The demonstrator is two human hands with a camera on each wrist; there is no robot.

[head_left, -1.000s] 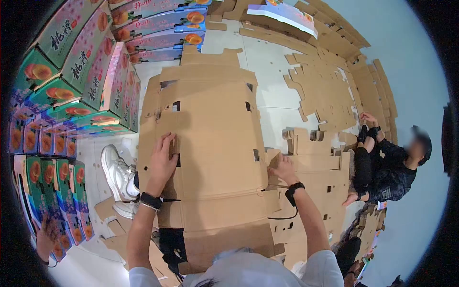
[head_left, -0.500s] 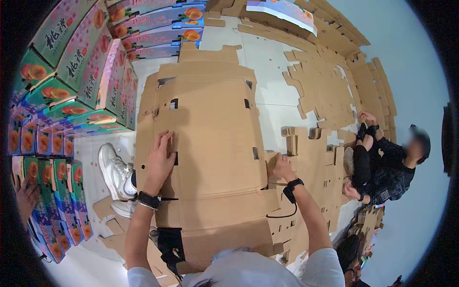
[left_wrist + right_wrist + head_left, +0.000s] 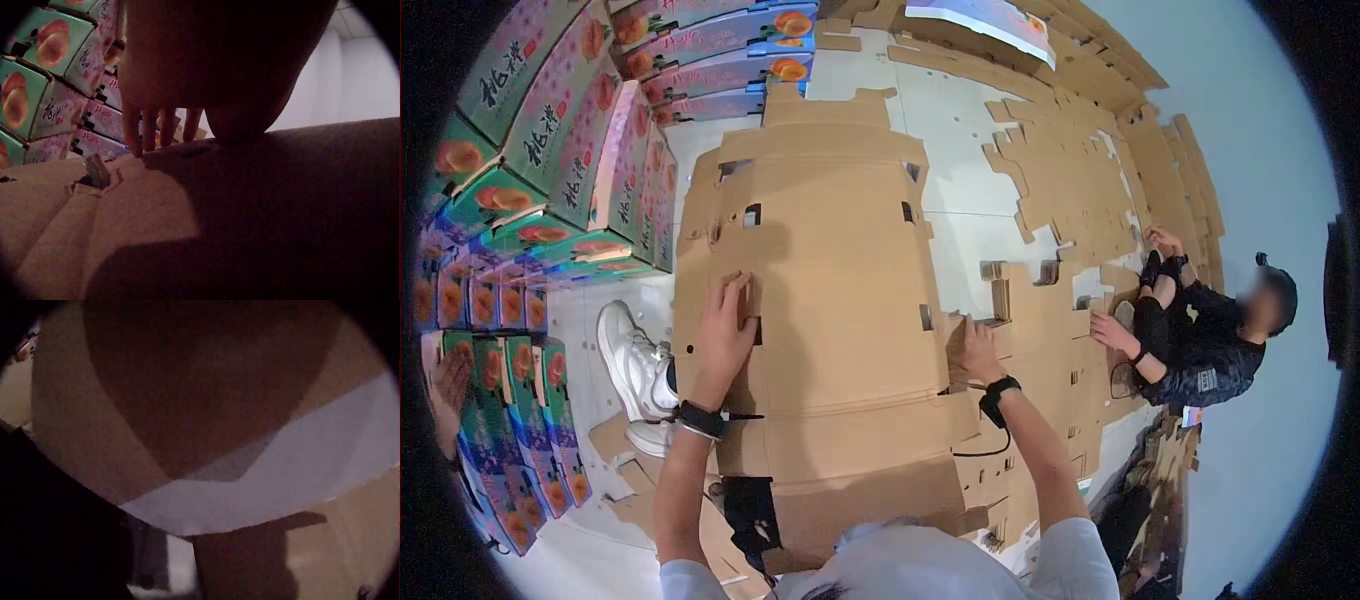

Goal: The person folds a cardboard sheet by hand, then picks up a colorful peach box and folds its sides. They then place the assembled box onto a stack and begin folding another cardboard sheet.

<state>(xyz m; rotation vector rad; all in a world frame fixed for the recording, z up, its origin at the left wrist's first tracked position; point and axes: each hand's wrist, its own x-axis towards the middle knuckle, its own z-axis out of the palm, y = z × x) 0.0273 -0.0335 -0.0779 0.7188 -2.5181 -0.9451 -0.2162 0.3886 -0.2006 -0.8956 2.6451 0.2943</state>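
Note:
A large brown cardboard box blank [image 3: 840,270], creased and slotted, lies flat in front of me in the head view. My left hand [image 3: 726,335] rests on its left part beside a slot, fingers pointing away from me. In the left wrist view the fingers [image 3: 149,128] reach down with their tips at the cardboard. At the right edge my right hand [image 3: 980,352] holds a side flap [image 3: 954,338] with bent fingers. Close up in the right wrist view, a cardboard panel [image 3: 62,406] with a pale band fills much of the frame, and the fingers' grip is hidden.
Printed peach boxes [image 3: 550,140] are stacked at the left, with others [image 3: 720,60] at the back. More flat cardboard [image 3: 1060,180] covers the floor at the right. A person in black [image 3: 1215,330] sits there. Another hand [image 3: 450,385] touches boxes at the far left. A white shoe [image 3: 630,360] stands beside the blank.
The view has shifted slightly. My right hand's fingers have bent more at the side flap, while my left hand stays on the blank. The seated person's lower hand has moved up toward the cardboard.

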